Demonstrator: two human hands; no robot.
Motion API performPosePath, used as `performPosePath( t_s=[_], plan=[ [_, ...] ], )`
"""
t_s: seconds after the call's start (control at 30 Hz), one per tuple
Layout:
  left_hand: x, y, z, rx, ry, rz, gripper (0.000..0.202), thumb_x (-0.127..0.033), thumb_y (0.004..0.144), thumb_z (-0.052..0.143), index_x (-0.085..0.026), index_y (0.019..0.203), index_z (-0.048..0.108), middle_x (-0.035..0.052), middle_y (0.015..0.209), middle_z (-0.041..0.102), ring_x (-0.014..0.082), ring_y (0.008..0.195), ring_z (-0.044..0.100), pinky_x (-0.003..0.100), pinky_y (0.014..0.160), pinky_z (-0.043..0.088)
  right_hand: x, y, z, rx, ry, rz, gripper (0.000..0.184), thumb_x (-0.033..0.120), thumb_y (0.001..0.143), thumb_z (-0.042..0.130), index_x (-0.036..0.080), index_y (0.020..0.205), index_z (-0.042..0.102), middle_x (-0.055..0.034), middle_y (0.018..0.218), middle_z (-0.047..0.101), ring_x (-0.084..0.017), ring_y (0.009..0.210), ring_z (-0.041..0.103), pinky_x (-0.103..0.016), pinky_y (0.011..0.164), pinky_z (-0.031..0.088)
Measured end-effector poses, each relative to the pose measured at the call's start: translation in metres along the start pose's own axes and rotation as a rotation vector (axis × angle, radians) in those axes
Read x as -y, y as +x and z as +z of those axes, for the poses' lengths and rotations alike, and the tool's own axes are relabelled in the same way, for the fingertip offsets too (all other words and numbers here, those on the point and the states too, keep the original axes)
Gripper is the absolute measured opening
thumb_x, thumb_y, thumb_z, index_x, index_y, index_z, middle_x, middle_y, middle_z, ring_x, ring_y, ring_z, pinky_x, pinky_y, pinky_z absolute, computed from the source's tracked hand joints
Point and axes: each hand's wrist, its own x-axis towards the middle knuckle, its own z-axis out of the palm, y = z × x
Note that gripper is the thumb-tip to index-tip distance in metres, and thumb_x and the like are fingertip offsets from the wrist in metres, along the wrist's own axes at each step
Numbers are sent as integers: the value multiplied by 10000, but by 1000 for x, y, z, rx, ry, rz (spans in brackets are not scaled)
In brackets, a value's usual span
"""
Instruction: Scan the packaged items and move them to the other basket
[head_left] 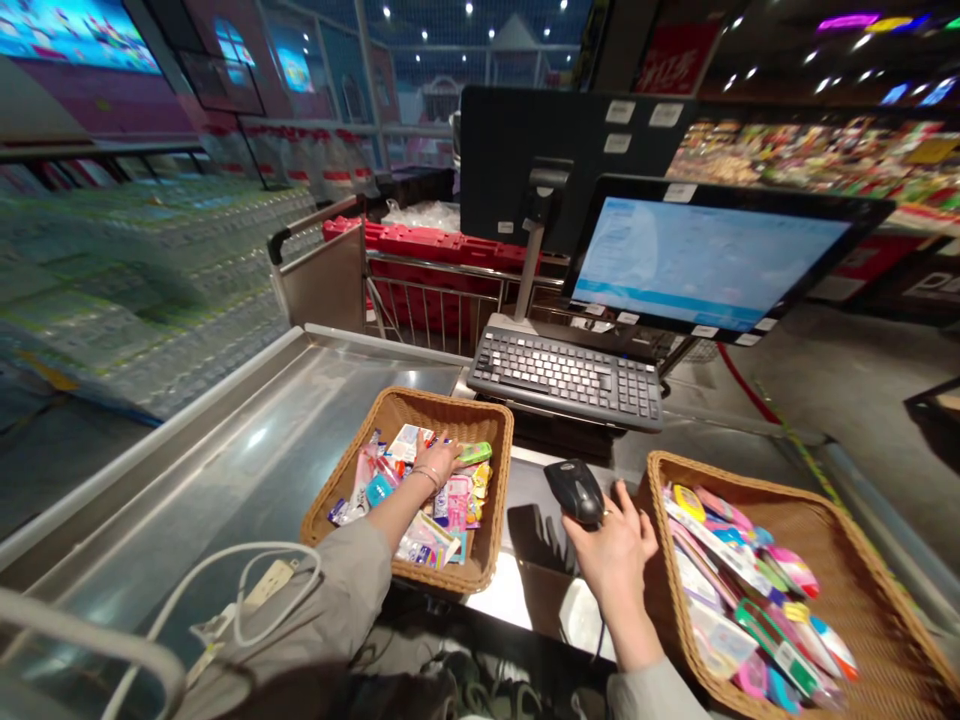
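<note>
- The steel counter runs under both hands and away to the left of the left one. A white cable lies on it by the left elbow.
- The monitor stands lit, beyond and above the right hand.
- The right basket, wicker, sits just to the right of the right hand. It is full of flat, bright packaged goods piled loosely.
- The left basket, also wicker, surrounds the left hand. It holds a thinner layer of small packets.
- The keyboard lies beyond both hands, between the baskets.
- The right hand is wrapped around the handle of the scanner. The dark head pokes out past the fingers, up and to the left.
- The left hand rests palm down on the packets, fingers pointing away from the body. I cannot tell whether they have closed on one.
- A green packet lies just right of the left fingertips, its long axis roughly across the basket. It is far nearer the left hand than the right, and to the left of the scanner.
</note>
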Motion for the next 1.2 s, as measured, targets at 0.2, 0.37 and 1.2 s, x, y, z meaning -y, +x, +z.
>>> performPosePath(
  t_s=[0.2, 0.37, 1.2],
  plan=[
    [-1, 0, -3, 26, -16, -25, 279, -417, 931, 506, -359, 1142, 678, 37, 1401, 595, 325, 1417, 378, 717, 1137, 86, -1, 1, 0, 5, 8, 12, 371, 499, 738, 515, 226, 899, 708, -88, 1128, 717, -286, 1342, 417, -511, 1095, 168],
    [-6, -4, -10, 14, -2, -74, 399, -541, 925, 469, -296, 1163, 675, 90, 1434, 559, 365, 1413, 365, 751, 1109, 57, -2, 1, -1, 2, 7, 12, 399, 506, 742, 506, 220, 931, 710, -95, 1136, 713, -286, 1337, 416, -507, 1090, 172],
    [-10, 0, -19, -167, -167, -72, 165, -414, 859, 641, -270, 916, 700, 15, 1368, 621, 300, 1448, 341, 657, 1181, -69, -6, 5, -13, -34, 1, -40, 430, 485, 765, 490, 194, 991, 712, -106, 1140, 708, -302, 1333, 416, -522, 1095, 158]
  ],
)
